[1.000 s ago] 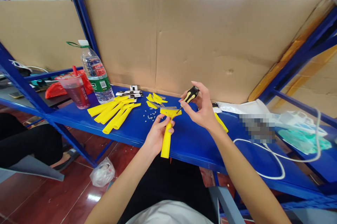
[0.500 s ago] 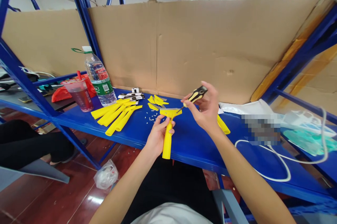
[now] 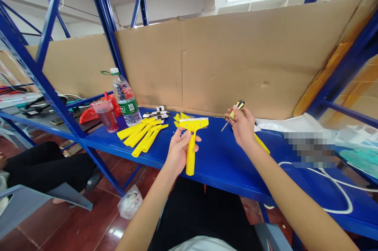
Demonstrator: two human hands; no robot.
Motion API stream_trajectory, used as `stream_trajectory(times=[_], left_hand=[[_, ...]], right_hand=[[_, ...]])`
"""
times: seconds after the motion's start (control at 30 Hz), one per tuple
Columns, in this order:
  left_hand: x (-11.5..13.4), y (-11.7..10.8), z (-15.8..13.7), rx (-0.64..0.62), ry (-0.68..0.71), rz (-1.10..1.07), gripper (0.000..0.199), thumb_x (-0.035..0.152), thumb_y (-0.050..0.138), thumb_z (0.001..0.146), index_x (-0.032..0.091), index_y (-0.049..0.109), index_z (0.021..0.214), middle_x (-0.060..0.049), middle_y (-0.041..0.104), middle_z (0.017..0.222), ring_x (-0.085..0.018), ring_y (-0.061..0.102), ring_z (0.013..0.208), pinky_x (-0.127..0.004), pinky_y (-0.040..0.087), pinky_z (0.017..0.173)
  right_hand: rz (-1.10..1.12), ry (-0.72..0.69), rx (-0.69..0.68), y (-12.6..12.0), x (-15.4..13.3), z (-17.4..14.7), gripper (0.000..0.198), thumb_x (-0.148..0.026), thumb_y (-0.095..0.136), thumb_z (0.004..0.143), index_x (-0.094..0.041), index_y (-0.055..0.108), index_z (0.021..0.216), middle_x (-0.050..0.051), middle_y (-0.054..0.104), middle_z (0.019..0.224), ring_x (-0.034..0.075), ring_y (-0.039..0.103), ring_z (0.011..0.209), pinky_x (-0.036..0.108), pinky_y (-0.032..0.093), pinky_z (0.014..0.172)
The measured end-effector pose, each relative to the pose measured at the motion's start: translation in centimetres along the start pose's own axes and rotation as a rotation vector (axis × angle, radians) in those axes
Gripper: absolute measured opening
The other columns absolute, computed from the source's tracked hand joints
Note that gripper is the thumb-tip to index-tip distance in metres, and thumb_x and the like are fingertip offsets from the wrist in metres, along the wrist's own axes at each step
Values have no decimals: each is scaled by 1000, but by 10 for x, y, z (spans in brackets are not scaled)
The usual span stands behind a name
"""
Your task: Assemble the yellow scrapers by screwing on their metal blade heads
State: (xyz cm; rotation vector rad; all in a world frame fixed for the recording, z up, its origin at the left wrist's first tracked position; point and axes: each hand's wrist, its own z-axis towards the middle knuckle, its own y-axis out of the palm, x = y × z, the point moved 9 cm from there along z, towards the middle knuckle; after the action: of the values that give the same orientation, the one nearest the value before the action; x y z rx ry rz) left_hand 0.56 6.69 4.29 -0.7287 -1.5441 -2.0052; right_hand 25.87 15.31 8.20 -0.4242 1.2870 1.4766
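My left hand point(image 3: 178, 149) grips a yellow scraper point(image 3: 191, 158) by its handle, just under the wide head. The scraper stands roughly upright, its head facing me, with two small screws showing in it. To the right, my right hand point(image 3: 242, 123) is closed around a black and yellow screwdriver point(image 3: 232, 116). Its metal shaft points down and left, apart from the scraper. Behind the scraper head lie small yellow pieces point(image 3: 182, 117), partly hidden by it. Several yellow handles point(image 3: 147, 135) rest side by side on the blue shelf point(image 3: 218, 160) at the left.
A large water bottle point(image 3: 127, 99) and a pink drink cup point(image 3: 106, 115) stand at the back left. Black and white parts point(image 3: 156, 115) lie beside them. Cardboard point(image 3: 221, 62) closes the back. A white cable point(image 3: 339, 188) loops at right. Someone's leg point(image 3: 53, 164) shows at far left.
The screwdriver has come away from the scraper head as my right hand moved right. My left hand still holds the scraper, now turned more squarely toward me. The view has shifted slightly.
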Motion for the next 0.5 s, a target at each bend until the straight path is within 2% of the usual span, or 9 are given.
stream_trajectory(times=[0.07, 0.13, 0.17, 0.23, 0.33, 0.43, 0.5], left_hand=[[3, 0, 2, -24, -40, -32, 30, 25, 85, 91, 19, 62, 108, -4, 68, 97, -12, 62, 67, -20, 45, 48], [2, -2, 4, -67, -113, -107, 20, 23, 76, 97, 17, 65, 111, -2, 62, 85, -8, 49, 55, -17, 37, 40], [1, -3, 5, -92, -158, -155, 22, 22, 72, 98, 16, 66, 118, 1, 57, 79, -7, 43, 51, -16, 34, 37], [-2, -7, 5, -135, -225, -259, 37, 19, 68, 98, 16, 65, 135, 5, 48, 71, -6, 32, 43, -13, 27, 32], [-6, -15, 4, -152, -244, -362, 53, 18, 67, 97, 14, 61, 149, 10, 37, 61, -4, 14, 35, -13, 13, 26], [-10, -21, 3, -144, -237, -370, 52, 21, 67, 97, 12, 62, 147, 13, 29, 55, -4, 3, 32, -16, 6, 25], [-11, -21, 3, -146, -236, -348, 41, 23, 66, 97, 13, 67, 137, 13, 26, 54, -3, 2, 31, -17, 5, 26]], right_hand=[[6, 50, -28, 6, 10, -5, 59, -57, 102, 66, -24, 65, 99, -1, 73, 91, 13, 74, 74, 25, 61, 66], [3, 77, -48, 10, 17, -9, 62, -57, 103, 63, -24, 66, 100, -1, 73, 90, 13, 73, 73, 24, 61, 65], [-3, 84, -57, 12, 19, -10, 62, -58, 103, 63, -24, 66, 99, -1, 74, 88, 13, 73, 72, 24, 61, 64], [-15, 95, -79, 14, 23, -13, 60, -58, 103, 65, -23, 66, 98, -1, 74, 87, 13, 73, 71, 24, 60, 63], [-22, 123, -90, 16, 28, -15, 58, -57, 103, 65, -23, 66, 95, 0, 75, 87, 13, 71, 69, 24, 60, 61], [-33, 134, -88, 15, 30, -16, 59, -58, 104, 62, -24, 66, 94, -1, 74, 86, 13, 71, 69, 23, 59, 59], [-42, 133, -94, 16, 30, -15, 58, -56, 103, 64, -24, 66, 95, 0, 74, 87, 13, 70, 70, 23, 58, 59]])
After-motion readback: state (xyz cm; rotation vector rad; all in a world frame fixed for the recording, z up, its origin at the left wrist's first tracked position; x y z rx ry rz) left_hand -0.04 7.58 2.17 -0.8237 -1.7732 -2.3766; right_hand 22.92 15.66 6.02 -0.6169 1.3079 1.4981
